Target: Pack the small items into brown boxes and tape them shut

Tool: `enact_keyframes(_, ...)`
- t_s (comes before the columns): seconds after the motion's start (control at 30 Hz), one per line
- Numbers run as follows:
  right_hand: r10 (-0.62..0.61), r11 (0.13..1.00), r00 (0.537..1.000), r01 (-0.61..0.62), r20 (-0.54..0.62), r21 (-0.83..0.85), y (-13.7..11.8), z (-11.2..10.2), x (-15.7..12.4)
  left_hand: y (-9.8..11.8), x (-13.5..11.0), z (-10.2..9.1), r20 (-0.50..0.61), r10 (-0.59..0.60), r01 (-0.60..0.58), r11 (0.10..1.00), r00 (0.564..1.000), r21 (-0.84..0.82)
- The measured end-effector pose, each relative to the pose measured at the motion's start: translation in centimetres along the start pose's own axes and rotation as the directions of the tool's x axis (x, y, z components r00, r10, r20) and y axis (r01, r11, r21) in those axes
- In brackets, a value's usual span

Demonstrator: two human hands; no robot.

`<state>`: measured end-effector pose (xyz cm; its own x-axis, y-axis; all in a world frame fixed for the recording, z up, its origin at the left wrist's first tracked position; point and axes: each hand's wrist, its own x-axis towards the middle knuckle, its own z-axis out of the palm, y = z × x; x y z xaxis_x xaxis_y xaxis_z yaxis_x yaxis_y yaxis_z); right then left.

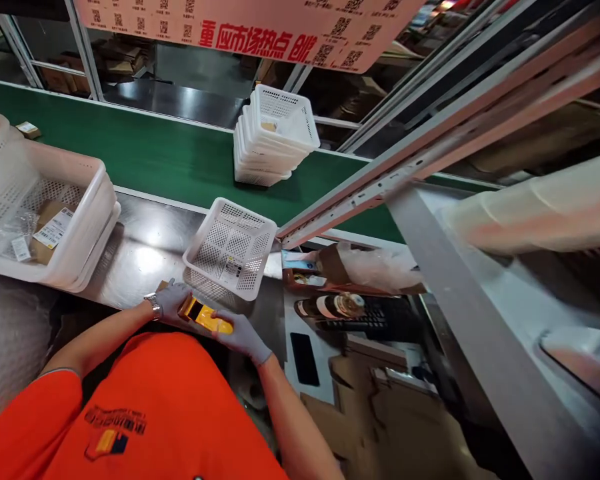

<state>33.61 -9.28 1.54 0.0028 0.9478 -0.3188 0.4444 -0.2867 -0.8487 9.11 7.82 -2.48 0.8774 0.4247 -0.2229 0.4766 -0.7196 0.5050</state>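
My left hand, in a grey glove with a watch at the wrist, and my right hand, also gloved, both grip a small yellow packet close to my orange shirt. The packet is held just above the steel table's near edge. A small brown piece of card shows under the left hand. Right behind the packet an empty white perforated basket rests tilted on the steel table.
A green conveyor belt runs behind the table with a stack of white baskets on it. At left a white basket holds bagged parcels. To the right are a tape roll, keyboard, phone and cardboard boxes. A metal frame crosses the right.
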Motion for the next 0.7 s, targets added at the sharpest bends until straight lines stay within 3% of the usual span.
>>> enact_keyframes(0.13, -0.024, 0.999, 1.0, 0.025, -0.011, 0.029, -3.3, -2.7, -0.7, -0.7, -0.5, 0.6, -0.187, 0.0, -0.071, 0.926, 0.982, -0.371)
enact_keyframes(0.23, -0.06, 0.998, 0.998, 0.061, 0.036, -0.029, -5.5, -2.6, 0.9, -0.9, -0.7, 1.4, -0.224, 0.0, -0.107, 0.879, 0.975, -0.465)
enact_keyframes(0.37, -0.059, 0.992, 0.989, 0.072, 0.132, -0.099, -7.3, -2.8, 2.3, -2.7, -2.2, 0.9, -0.173, -0.029, -0.051, 0.896, 0.985, -0.44)
enact_keyframes(0.57, -0.08, 0.978, 0.974, 0.117, 0.211, -0.174, -7.7, -5.9, 1.4, -9.7, -6.8, -1.0, -0.128, -0.155, 0.11, 0.947, 0.979, -0.303)
enact_keyframes(0.7, -0.108, 0.974, 0.96, 0.154, 0.259, -0.164, -6.7, -3.2, 3.6, -12.4, -8.4, -0.4, -0.08, -0.256, 0.231, 0.944, 0.963, -0.236)
